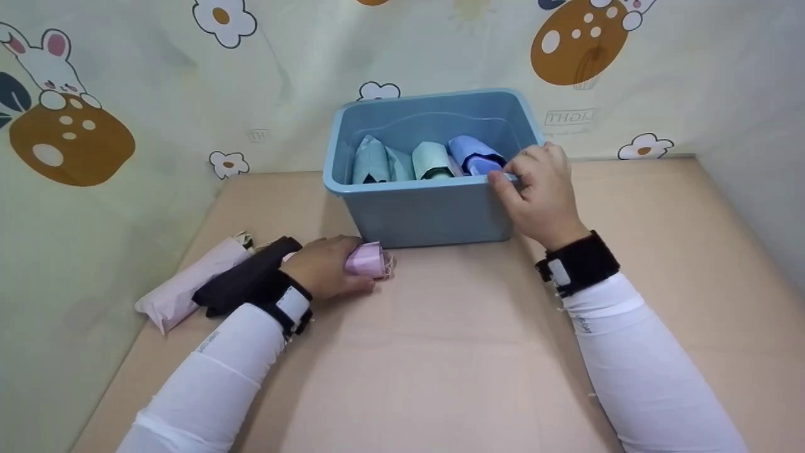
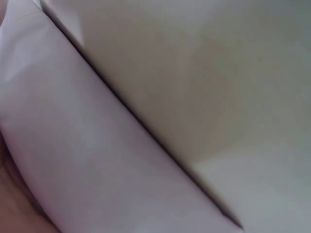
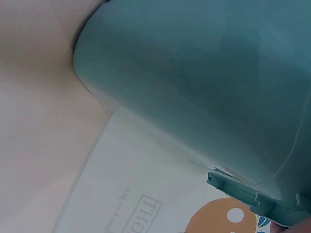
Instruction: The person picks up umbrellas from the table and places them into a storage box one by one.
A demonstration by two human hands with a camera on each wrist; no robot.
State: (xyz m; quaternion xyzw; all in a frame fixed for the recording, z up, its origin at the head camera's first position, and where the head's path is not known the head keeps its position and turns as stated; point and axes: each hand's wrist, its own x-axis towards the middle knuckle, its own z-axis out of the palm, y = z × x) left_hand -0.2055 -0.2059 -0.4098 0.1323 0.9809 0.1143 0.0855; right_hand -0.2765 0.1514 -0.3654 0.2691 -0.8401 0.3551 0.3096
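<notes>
A blue plastic bin [image 1: 434,217] stands at the back of the table; its outer wall fills much of the right wrist view. My right hand [image 1: 546,195] grips its front right rim, thumb outside. Inside lie a teal roll [image 1: 371,160], a mint-green roll [image 1: 432,160] and a blue roll [image 1: 475,154]. In front of the bin's left corner, my left hand [image 1: 324,265] holds a rolled pink paper bag [image 1: 366,260] low over the table, a cord handle showing at its end. The bag's pale side [image 2: 97,131] looms close in the left wrist view.
Left of my left hand lie a black roll [image 1: 236,283] and a pale pink roll [image 1: 195,280], side by side. A patterned wall covering [image 1: 302,63] rises right behind the bin. The table [image 1: 440,352] has a peach-coloured cover.
</notes>
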